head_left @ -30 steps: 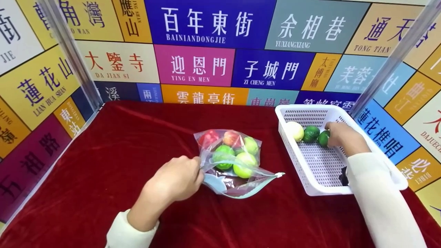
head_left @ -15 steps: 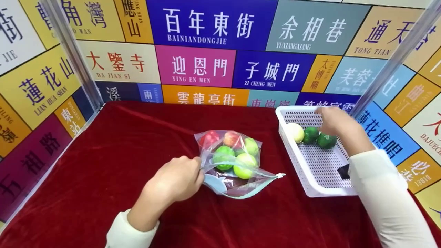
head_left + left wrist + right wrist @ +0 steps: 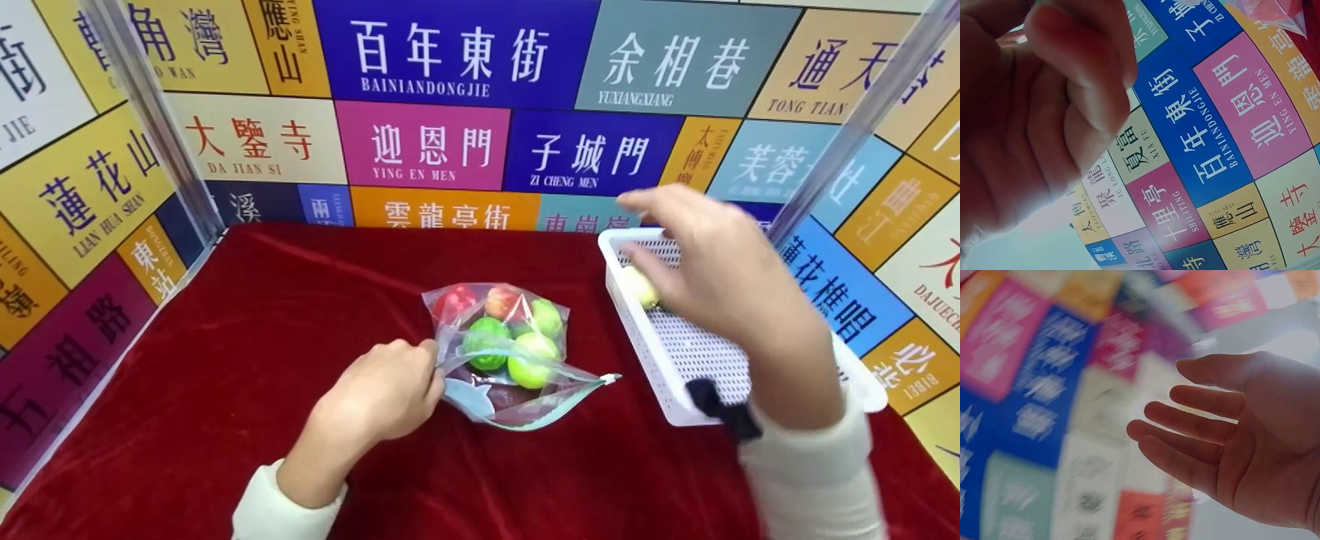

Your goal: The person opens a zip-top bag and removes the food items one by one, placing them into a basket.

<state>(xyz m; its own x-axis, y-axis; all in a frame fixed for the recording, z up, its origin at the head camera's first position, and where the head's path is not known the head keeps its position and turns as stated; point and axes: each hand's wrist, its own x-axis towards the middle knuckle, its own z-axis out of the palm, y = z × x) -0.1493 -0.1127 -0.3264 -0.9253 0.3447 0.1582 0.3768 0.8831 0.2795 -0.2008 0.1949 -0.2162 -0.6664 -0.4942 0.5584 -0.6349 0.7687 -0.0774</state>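
In the head view my left hand (image 3: 386,390) pinches the left side of a clear zip bag (image 3: 469,396) lying on the cloth, its mouth gaping toward me. Inside are a red fruit (image 3: 456,301), a red-yellow fruit (image 3: 504,302), several green ones such as a lime-green fruit (image 3: 533,360), and something dark purple. The left wrist view shows that hand's curled fingers (image 3: 1086,101). Over the white basket (image 3: 652,367) my right hand (image 3: 727,277) is raised, fingers apart, holding nothing. A pale round fruit (image 3: 640,286) shows behind its thumb; the basket's dark green fruits are hidden.
Dark red velvet cloth (image 3: 225,375) covers the table. Sign-printed walls (image 3: 450,142) stand close behind and at both sides, with clear corner posts (image 3: 847,127). A black strap piece (image 3: 724,409) hangs at my right wrist.
My right hand has let go of a dark green fruit in the basket, then lifted and swung left toward the camera, fingers spreading. My left hand and the bag stay put.
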